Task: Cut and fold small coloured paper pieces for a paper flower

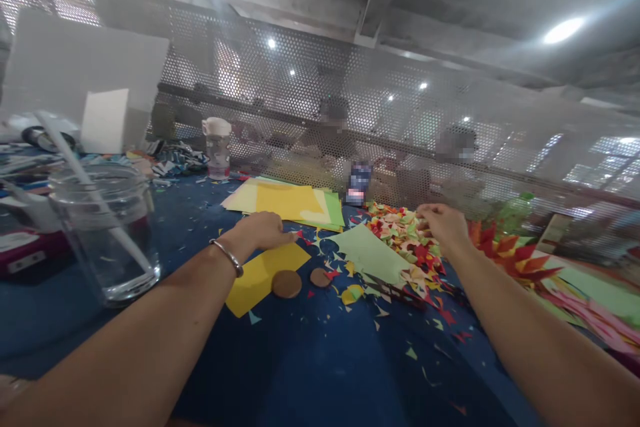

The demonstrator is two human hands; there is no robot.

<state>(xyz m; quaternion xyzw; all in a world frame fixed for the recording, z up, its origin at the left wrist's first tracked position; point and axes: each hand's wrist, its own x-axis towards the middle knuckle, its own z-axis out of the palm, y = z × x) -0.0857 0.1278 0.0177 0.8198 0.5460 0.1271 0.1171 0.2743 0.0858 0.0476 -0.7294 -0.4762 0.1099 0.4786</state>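
Note:
My left hand, a bracelet at its wrist, hovers at the upper edge of a yellow paper sheet. Its fingers are curled in and the thumb points right, near small red scraps; anything inside is hidden. Over the heap of cut paper scraps, my right hand has its fingertips pressed together, and what they hold, if anything, cannot be made out. Between the hands lie a pale green sheet, two round brown discs and dark scissors.
A stack of coloured paper lies behind my left hand. At left stands a glass jar with a white stick in it. A lidded cup, a phone and red-orange folded paper line the back, before a perforated screen.

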